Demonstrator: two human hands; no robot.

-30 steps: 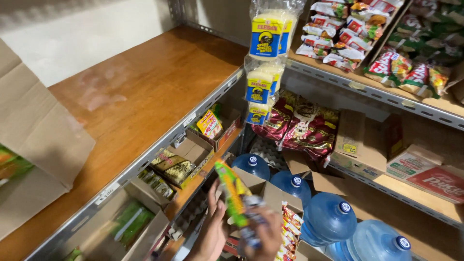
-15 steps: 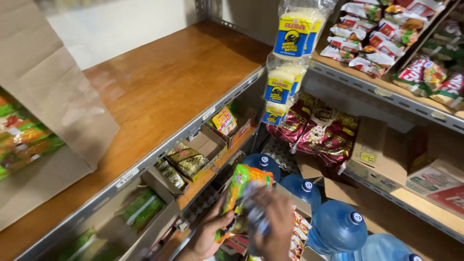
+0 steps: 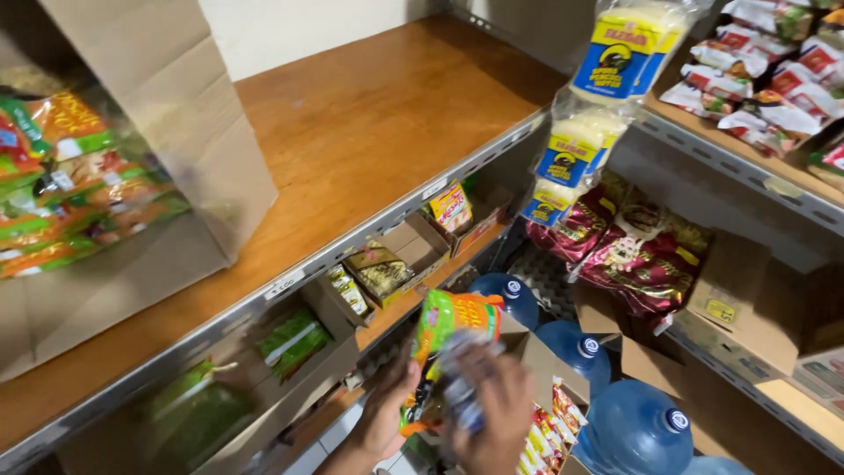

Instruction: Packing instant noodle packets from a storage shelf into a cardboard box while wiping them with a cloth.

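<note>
Nearest to us, low in the head view, our right hand (image 3: 492,409) wraps its fingers round the front of a stack of snack packets (image 3: 448,352), and our left hand (image 3: 387,413) is pressed against the stack's left side and back, both closed on it, fingers curled not spread. The stack stands roughly upright between the hands, green and orange top showing above the fingers, in the air in front of the lower shelves. We judge the packets light, soft and crinkly, slick film that could slide, contents probably brittle; best held as now, clamped from both sides around the middle, not by a top seam. Just beyond the hands sit blue water jugs (image 3: 633,422) on the floor and an open carton (image 3: 545,369) with small packets. Further back a low shelf holds cardboard trays (image 3: 396,264) of green and yellow packets. Above that runs the wooden shelf (image 3: 369,132), mostly bare board, with a large cardboard box (image 3: 167,132) at its left end showing more green and orange packets (image 3: 70,193) inside, blurred. To the right hang strips of yellow-and-blue bags (image 3: 580,132), dark red bags (image 3: 633,246) behind them, and farthest up a shelf of red-and-white packets (image 3: 774,79).
</note>
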